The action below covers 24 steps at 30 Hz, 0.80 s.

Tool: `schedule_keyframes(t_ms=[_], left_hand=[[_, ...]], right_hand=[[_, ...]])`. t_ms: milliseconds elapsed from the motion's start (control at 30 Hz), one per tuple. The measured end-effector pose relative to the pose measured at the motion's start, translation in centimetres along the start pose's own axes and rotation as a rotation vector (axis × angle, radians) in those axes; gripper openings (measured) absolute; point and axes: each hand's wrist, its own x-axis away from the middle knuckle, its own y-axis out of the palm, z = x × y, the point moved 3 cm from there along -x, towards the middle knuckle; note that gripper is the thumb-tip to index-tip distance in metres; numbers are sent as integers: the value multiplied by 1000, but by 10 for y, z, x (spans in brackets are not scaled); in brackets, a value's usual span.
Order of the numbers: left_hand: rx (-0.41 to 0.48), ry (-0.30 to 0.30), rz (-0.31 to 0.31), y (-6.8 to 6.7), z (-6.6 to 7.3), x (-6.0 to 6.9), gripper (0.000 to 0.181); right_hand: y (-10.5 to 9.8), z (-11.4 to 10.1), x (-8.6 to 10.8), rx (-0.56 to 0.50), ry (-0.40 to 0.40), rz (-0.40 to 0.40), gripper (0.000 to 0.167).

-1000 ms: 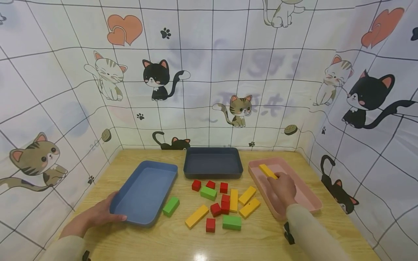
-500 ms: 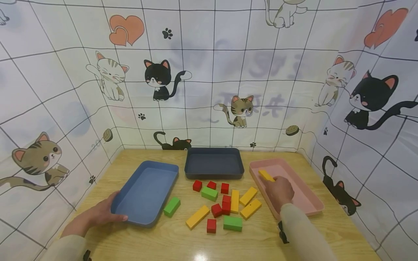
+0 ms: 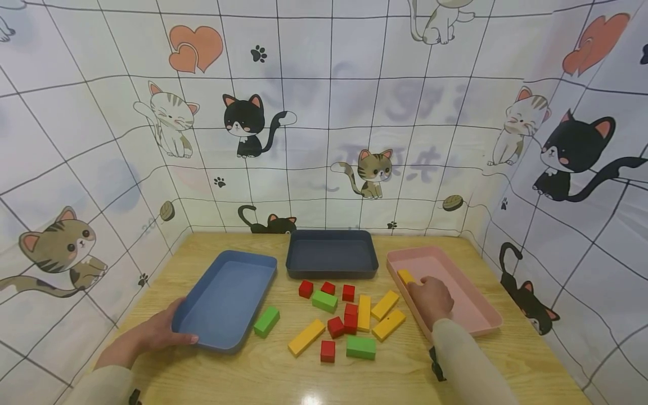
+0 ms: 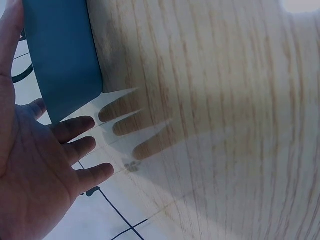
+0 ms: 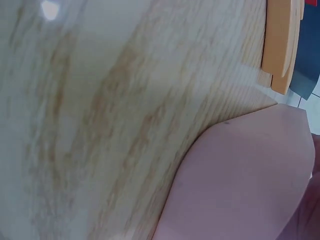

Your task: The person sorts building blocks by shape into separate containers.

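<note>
My left hand (image 3: 154,331) holds the near left corner of the blue tray (image 3: 228,295), the thumb along its front wall and fingers at its left side. In the left wrist view the other fingers (image 4: 95,175) stick out past the tray wall (image 4: 65,55). Inside the pink tray (image 3: 468,287), my right hand (image 3: 432,301) grips a yellow block (image 3: 405,276) along the left wall; part of the block is hidden by the hand. The right wrist view shows the pink tray's outer wall (image 5: 245,175), with only a little of the hand at the edge.
A dark navy tray (image 3: 331,253) stands at the back. Between the trays lie several red cubes (image 3: 327,351), several yellow blocks (image 3: 306,337) and green blocks (image 3: 361,347). A cat-patterned sheet (image 3: 304,129) walls the wooden table (image 3: 263,377) at the back and sides.
My right hand has come down and slightly left and nearer with the yellow block, toward the pink tray's left wall. My left hand and the loose blocks stay where they were.
</note>
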Motion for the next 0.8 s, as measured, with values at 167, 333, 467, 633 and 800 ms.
schedule_keyframes(t_ms=[167,333,467,633,800], left_hand=[[-3,-3,0,0,0,-1,116],[-6,-4,-1,0,0,-1,117],[-8,3,1,0,0,-1,116],[-9,-4,-5,0,-1,-1,116],[-8,-12,-9,0,0,-1,116]], right_hand=[[-2,-2,2,4,-34,6,54],[-4,-4,2,17,-43,10,54],[-5,-5,2,24,-43,13,53],[-7,-9,3,21,-61,28,52],[-8,-14,4,10,-92,24,52]])
